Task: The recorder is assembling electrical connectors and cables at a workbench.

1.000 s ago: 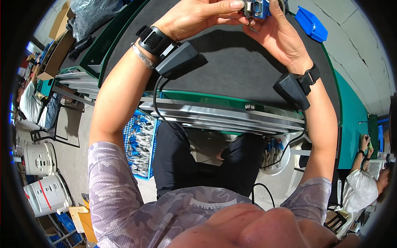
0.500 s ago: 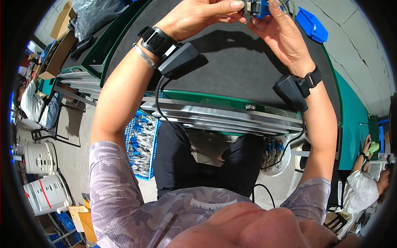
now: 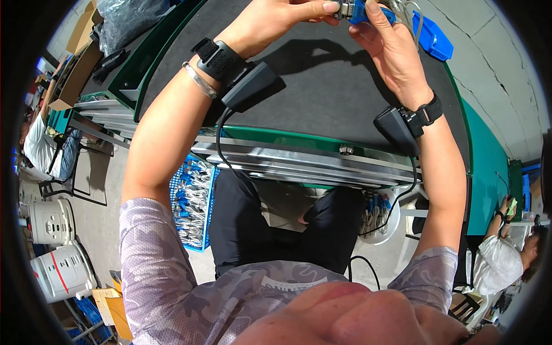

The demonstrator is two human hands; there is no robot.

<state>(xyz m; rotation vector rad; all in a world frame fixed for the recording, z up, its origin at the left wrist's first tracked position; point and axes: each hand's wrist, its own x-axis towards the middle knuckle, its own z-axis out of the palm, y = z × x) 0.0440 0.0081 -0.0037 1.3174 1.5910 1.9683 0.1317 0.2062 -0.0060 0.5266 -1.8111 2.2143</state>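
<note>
Blue connector (image 3: pixel 357 12), held over the counter (image 3: pixel 322 95) by the right fingers (image 3: pixel 378 16) while the left fingers (image 3: pixel 316 10) pinch the metal part (image 3: pixel 345 10) beside it, has just turned side-on, so we cannot confirm joining.

**Blue mesh plastic basket (image 3: pixel 206 227) stood left, round white tub (image 3: pixel 394 221) right**

A blue-and-metal cable connector (image 3: pixel 357 11) was between the bare left grip (image 3: pixel 307 11) and bare right grip (image 3: pixel 394 49), above the far part of a black-topped, green-edged desk (image 3: pixel 310 106). Right of the right grip, a blue plastic tray (image 3: pixel 435 40) lay at the desk's edge. Below the near edge, basket and tub flanked black-trousered legs (image 3: pixel 238 230), both containing blue-and-grey cables (image 3: pixel 187 210). Left of the desk lay a crumpled clear plastic bag (image 3: pixel 129 26).
</note>
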